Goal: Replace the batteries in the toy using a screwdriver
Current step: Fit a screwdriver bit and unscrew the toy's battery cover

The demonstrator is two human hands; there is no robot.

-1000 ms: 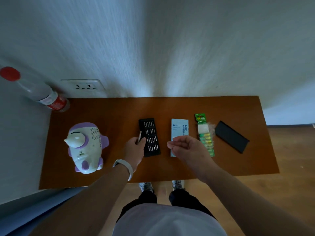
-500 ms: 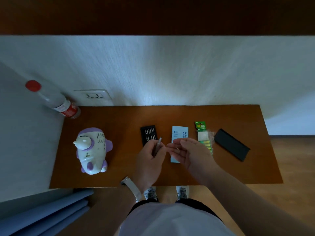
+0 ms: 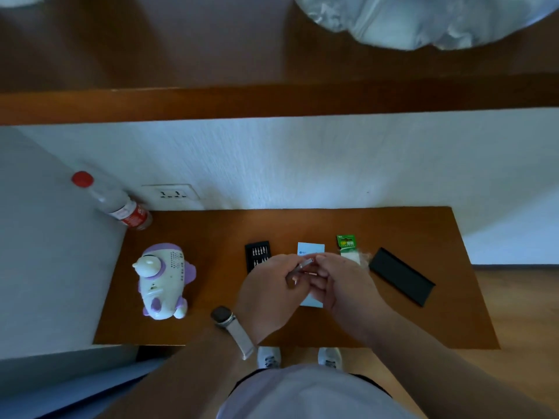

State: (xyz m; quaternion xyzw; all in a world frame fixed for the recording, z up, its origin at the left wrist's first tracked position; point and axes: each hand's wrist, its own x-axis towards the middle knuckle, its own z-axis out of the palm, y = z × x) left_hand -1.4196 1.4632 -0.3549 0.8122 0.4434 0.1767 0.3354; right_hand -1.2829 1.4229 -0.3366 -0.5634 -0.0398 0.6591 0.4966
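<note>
A white and purple toy [image 3: 163, 281] stands on the left of the brown table [image 3: 438, 313]. Both hands meet above the table's middle. My left hand [image 3: 269, 294], with a watch on its wrist, is shut on a slim silver screwdriver handle [image 3: 302, 265]. My right hand [image 3: 341, 285] pinches at the handle's upper tip; what its fingers hold there is too small to tell. A black tray of screwdriver bits [image 3: 257, 254] lies partly under my left hand. A green pack of batteries [image 3: 346, 244] lies to the right.
A white and blue box [image 3: 311, 249] lies under my hands. A black lid [image 3: 400, 276] lies at the right. A plastic bottle with a red cap [image 3: 116, 202] leans in the back left corner by a wall socket [image 3: 171, 193]. A wooden shelf [image 3: 272, 101] hangs above.
My left hand lifted the screwdriver handle from beside the bit tray to the middle. My right hand closed in on its tip. The camera tilted up, showing the shelf.
</note>
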